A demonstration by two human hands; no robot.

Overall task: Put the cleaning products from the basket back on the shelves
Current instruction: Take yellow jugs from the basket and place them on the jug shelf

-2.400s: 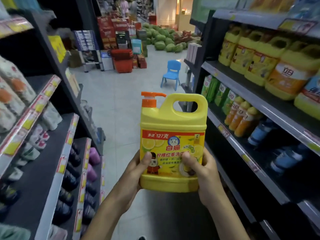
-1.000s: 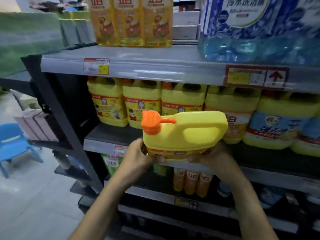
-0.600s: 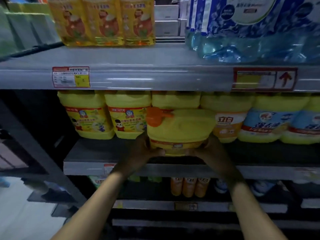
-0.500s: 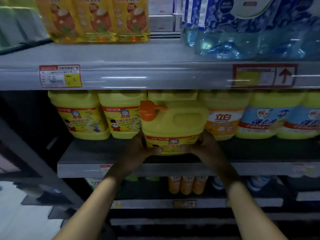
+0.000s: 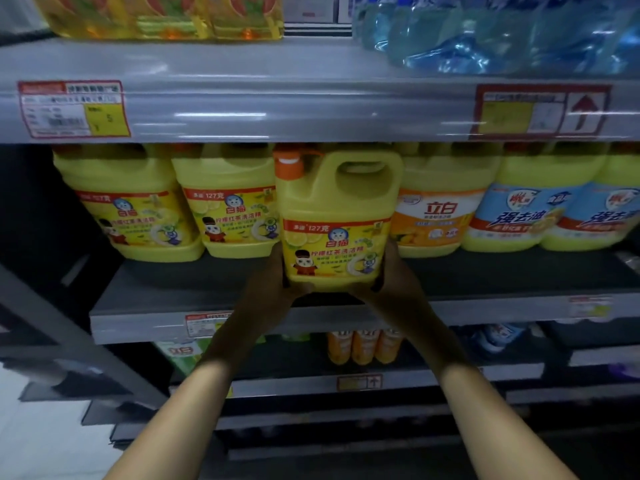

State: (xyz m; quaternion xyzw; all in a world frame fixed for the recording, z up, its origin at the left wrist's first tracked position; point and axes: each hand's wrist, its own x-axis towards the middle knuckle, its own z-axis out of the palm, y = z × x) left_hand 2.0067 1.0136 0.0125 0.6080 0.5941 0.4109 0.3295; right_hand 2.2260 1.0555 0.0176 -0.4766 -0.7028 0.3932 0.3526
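The left hand and right hand clamp the yellow detergent jug low on its two sides, fingers wrapped round the btm corners and reaching partly under the front edge. The jug is upright, label facing out, handle on top, orange pump cap at its left shoulder. It is at the front of the middle shelf. Whether its base rests on the board or hangs just above it can't be told.

Just left, two matching yellow jugs stand side by side further back, the nearer one close beside the held jug. Just right is an orange-label jug, then blue-label jugs. The upper shelf sits close over the pump cap, w/ price tags on its front edge. Yellow bottles and blue bottles stand on top of it. On the shelf below are small orange bottles and a green pack.

Both forearms come up & fwd from the btm of the view and converge on the jug, wrists over the shelf's front lip.
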